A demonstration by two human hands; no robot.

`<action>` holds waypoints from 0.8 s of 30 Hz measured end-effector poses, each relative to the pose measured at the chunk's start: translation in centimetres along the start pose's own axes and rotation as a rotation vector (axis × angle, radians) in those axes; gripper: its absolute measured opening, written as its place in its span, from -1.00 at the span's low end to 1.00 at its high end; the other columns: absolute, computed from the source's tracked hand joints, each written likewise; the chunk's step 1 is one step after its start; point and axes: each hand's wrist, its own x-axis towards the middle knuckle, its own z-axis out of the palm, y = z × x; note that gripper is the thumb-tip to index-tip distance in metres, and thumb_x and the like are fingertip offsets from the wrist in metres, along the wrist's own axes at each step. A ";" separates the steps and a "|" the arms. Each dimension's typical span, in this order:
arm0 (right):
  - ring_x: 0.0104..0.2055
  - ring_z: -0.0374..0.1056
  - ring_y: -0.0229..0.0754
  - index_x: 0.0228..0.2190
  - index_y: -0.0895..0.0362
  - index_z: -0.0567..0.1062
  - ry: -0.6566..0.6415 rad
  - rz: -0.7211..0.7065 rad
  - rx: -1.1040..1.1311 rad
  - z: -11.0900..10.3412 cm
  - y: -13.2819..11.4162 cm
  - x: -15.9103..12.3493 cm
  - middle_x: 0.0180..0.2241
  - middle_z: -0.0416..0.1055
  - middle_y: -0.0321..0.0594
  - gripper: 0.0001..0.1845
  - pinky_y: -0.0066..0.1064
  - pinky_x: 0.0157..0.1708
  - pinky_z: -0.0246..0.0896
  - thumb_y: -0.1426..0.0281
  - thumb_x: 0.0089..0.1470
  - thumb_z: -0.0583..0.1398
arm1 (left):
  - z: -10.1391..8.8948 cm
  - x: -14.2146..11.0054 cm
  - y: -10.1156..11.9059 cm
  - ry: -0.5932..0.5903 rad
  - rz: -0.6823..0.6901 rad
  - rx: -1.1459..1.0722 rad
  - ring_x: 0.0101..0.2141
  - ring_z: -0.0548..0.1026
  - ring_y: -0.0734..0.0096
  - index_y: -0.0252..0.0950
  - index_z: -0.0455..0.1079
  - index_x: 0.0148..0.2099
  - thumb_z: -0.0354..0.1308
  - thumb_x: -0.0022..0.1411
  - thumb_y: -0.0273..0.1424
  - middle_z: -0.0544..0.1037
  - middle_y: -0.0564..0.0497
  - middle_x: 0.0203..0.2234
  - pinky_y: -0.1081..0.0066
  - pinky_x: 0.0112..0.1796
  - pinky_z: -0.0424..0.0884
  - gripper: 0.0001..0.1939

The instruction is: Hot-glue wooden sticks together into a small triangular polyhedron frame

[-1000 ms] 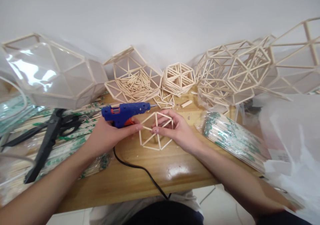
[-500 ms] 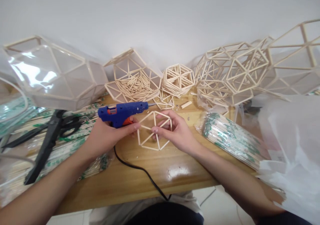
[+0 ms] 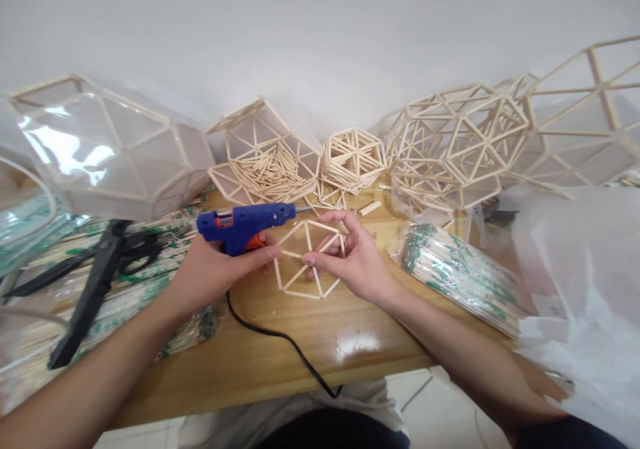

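A blue hot glue gun [image 3: 250, 225] with an orange trigger lies in my left hand [image 3: 215, 266], its metal nozzle pointing right. The same hand's thumb and a fingertip reach the left corner of a small wheel-shaped frame of wooden sticks [image 3: 293, 278], made of triangles meeting at a centre. My right hand [image 3: 357, 262] grips this frame, thumb at the hub and other fingers partly hidden behind the sticks; its index finger arches over the upper right edge. Above the wooden table [image 3: 260, 369], the frame is tilted.
Behind stand a panelled stick lantern [image 3: 145, 146], an open holder with loose sticks [image 3: 275, 172], a small stick ball [image 3: 356, 159] and larger stick frames [image 3: 480, 146]. Black-handled scissors [image 3: 137, 252] lie left on bagged sticks; another stick bag [image 3: 460, 276] and white sheets [image 3: 590, 322] lie right. A black cord [image 3: 285, 336] crosses the table.
My right index finger has lifted and arched higher over the stick frame. The frame has shifted very slightly; the glue gun stays almost where it was.
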 end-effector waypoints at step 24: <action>-0.35 0.57 -0.18 0.06 -0.09 0.37 0.043 -0.136 -0.063 0.2 -0.1 -0.3 -0.26 0.61 -0.34 -0.30 -0.28 -0.28 0.57 0.20 0.00 0.57 | 0.1 -0.1 0.7 -0.027 0.004 -0.057 -0.45 0.64 0.23 -0.22 0.55 -0.33 0.64 -0.12 -0.15 0.68 0.02 -0.45 0.29 -0.30 0.66 -0.58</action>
